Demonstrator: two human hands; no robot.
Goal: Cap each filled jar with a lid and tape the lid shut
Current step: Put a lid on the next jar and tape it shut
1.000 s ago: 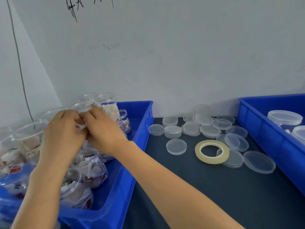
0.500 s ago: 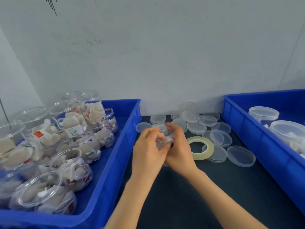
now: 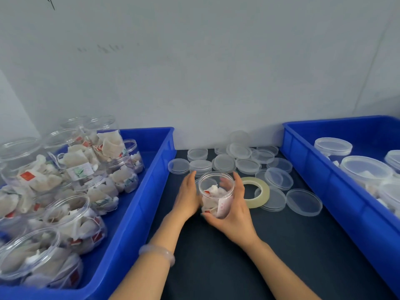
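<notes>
Clear jar: mid-surface, mouth up and uncapped, teabags inside; whether it rests on the mat is unclear.
Right hand: fingers curl round the jar's right side and the thumb hooks its near base, likely bearing the weight.
Left hand: fingers lie fairly straight against the jar's left wall, steadying rather than wrapping.
Lids: loose and stacked along the back edge, within reach for capping.
Tape: flat, just right of the jar.
Left bin: uncapped filled jars waiting.
Right bin: capped jars.
</notes>
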